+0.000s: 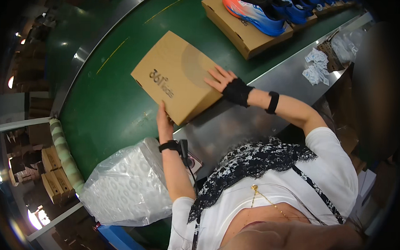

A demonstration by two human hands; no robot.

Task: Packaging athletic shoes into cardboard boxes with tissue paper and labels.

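Observation:
A brown cardboard shoe box (167, 66) with its lid closed sits at the near edge of the green conveyor belt, turned at an angle. My left hand (165, 122) holds its near left edge, thumb side up against the cardboard; the other fingers are mostly hidden. On the right end of the lid lies my right hand (230, 85), fingers spread and flat, in a black fingerless glove. What the box contains cannot be seen.
Farther along the belt, orange-and-blue sneakers (256, 14) rest on another shoe box (238, 36). Small white packets (316, 67) lie on the metal ledge (281, 79) at right, by a carton of clear plastic (346, 44). A large clear bag (127, 184) of patterned white sheets stands at lower left.

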